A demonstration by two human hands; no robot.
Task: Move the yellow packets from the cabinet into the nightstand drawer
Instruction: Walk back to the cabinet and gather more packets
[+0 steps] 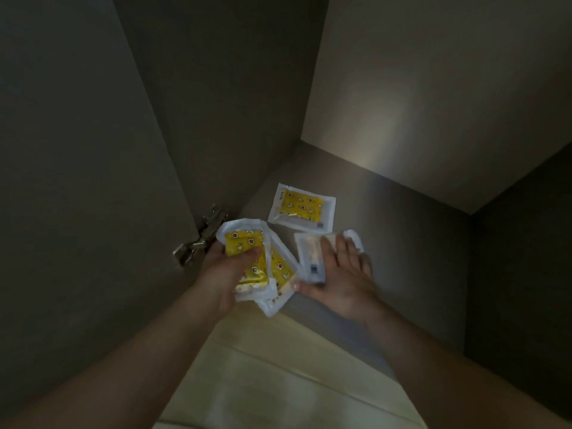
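Inside a dim grey cabinet, one yellow packet (301,208) with a white border lies flat on the shelf (402,230), apart from both hands. My left hand (223,274) grips a bunch of yellow packets (247,246) near the shelf's front edge, thumb on top. My right hand (340,280) holds another packet (311,258) that shows its white back, fingers over its top and thumb under its near end. This packet touches the bunch in my left hand.
The open cabinet door (77,181) stands at the left on a metal hinge (201,239) just beside my left hand. The cabinet's back wall (433,103) and right wall (523,289) close the space. Pale floor (263,382) shows below the shelf edge.
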